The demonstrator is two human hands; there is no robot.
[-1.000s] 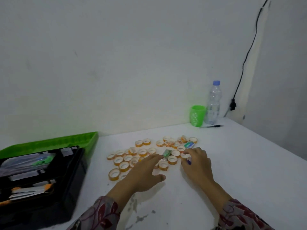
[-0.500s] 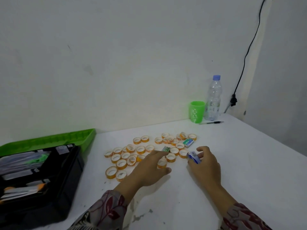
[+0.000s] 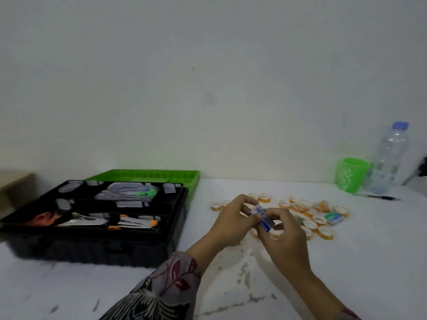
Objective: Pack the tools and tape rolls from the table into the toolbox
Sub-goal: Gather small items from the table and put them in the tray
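While the left hand [image 3: 231, 219] and right hand [image 3: 285, 239] together pinch a small blue packet [image 3: 264, 219] just right of the open toolbox [image 3: 92, 249], tape rolls [image 3: 320, 220] lie scattered on the worktop [image 3: 369, 262] farther right of it.

The person is wearing long sleeves of patterned cloth. The left sleeve [image 3: 166, 289] is showing dark red leaves and stems on grey near the cuff, with black-and-white streaks further back. The right sleeve [image 3: 350, 315] is barely peeking in at the bottom edge. The left hand [image 3: 231, 218] and right hand [image 3: 285, 230] are going bare.
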